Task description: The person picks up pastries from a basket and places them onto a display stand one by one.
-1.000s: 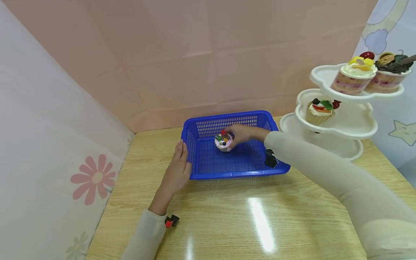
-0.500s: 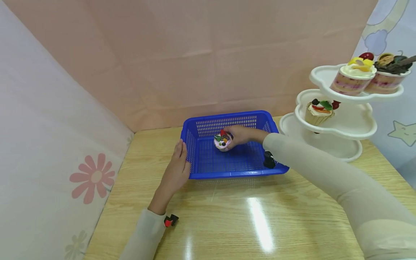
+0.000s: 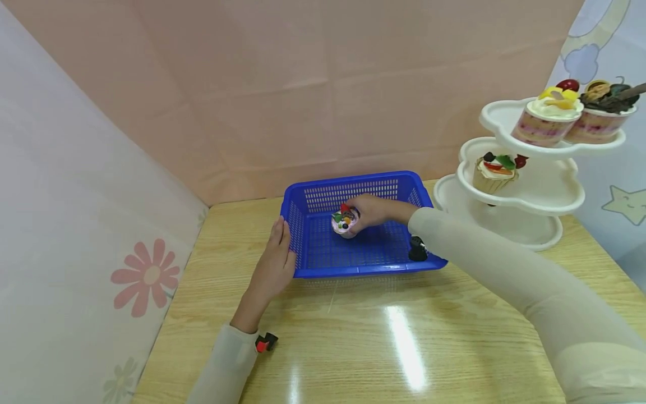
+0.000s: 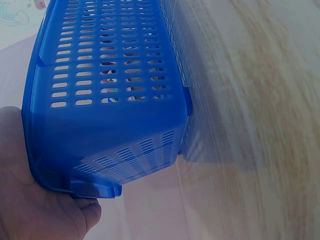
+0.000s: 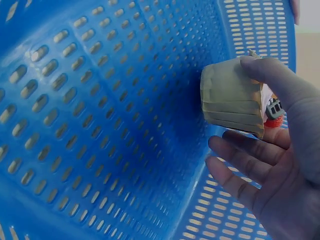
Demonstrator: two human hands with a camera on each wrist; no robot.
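Inside the blue plastic basket (image 3: pixel 328 273), my right hand (image 3: pixel 370 210) holds a cupcake (image 3: pixel 343 223) topped with pink cream, fruit and a red strawberry piece. Its pale pleated wrapper shows in the right wrist view, where the thumb lies along the cupcake (image 5: pixel 232 95) and the other fingers spread just below it. My left hand (image 3: pixel 275 264) rests at the basket's left rim with its fingers extended along it. From the left wrist view, that hand (image 4: pixel 45 210) sits against the outer corner of the basket (image 4: pixel 110 120).
A white three-tier stand (image 3: pixel 535 193) stands to the right. Its top tier bears two dessert cups, one with yellow fruit (image 3: pixel 550 118) and one with dark chocolate (image 3: pixel 600 115); a fruit-topped cupcake (image 3: pixel 494 175) sits on the middle tier. The wooden table (image 3: pixel 328 336) stretches in front.
The cupcake has shifted very slightly left and down with my right hand, tipping a little. My left hand and the basket stay almost where they were.
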